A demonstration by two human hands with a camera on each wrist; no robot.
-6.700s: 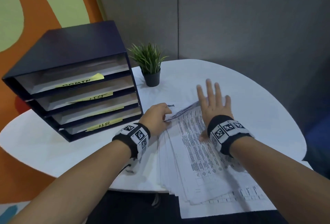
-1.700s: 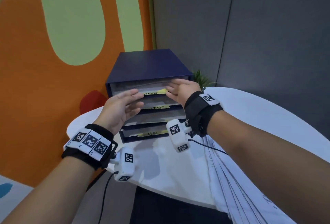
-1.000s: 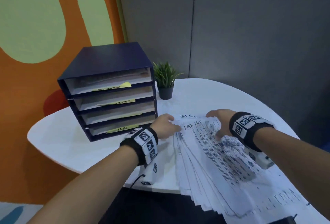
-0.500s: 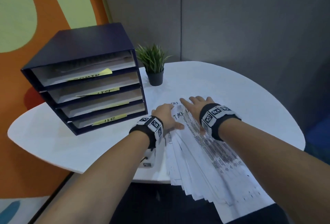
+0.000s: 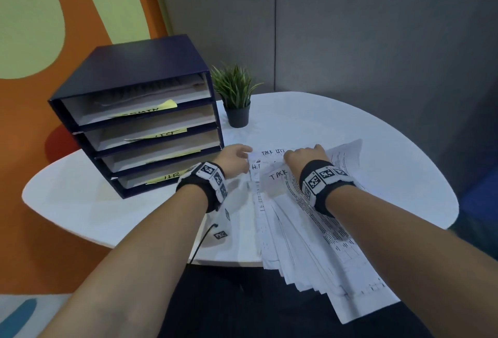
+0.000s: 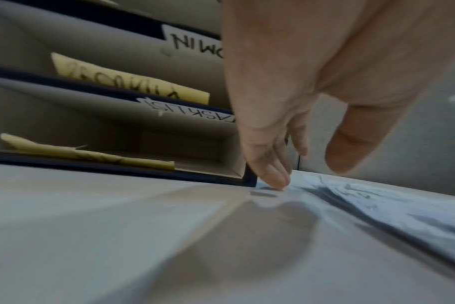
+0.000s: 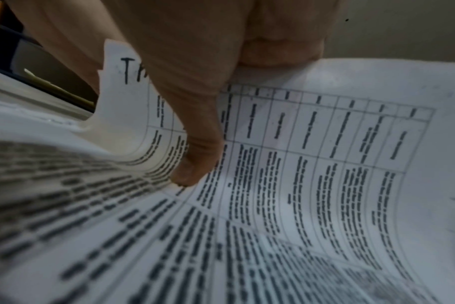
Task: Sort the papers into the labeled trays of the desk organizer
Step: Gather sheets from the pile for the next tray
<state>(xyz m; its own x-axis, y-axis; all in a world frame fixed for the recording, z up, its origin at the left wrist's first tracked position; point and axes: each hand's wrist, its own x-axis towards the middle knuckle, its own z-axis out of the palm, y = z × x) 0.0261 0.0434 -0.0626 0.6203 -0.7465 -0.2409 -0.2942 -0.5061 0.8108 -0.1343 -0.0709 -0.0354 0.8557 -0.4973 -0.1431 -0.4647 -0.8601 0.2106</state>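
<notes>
A dark blue desk organizer (image 5: 140,73) with several trays and yellow labels (image 5: 161,107) stands at the left of the white table (image 5: 363,127). A fanned pile of printed papers (image 5: 310,243) lies in front of me and hangs over the near edge. My right hand (image 5: 304,156) grips the top edge of the top sheet (image 7: 325,164), headed "TASK"; the thumb (image 7: 190,164) presses on it and the sheet curls up. My left hand (image 5: 237,157) is relaxed, one fingertip (image 6: 275,181) touching the table at the pile's left corner, beside the organizer (image 6: 117,166).
A small potted plant (image 5: 235,95) stands just right of the organizer, behind the papers. Grey partition walls close off the back; an orange and green wall is at the left. Bare table lies to the right of the pile and in front of the organizer.
My right hand lay flat on the pile half a second ago; now its fingers are curled on the top sheet's upper edge, which lifts. The left hand stays at the pile's left corner.
</notes>
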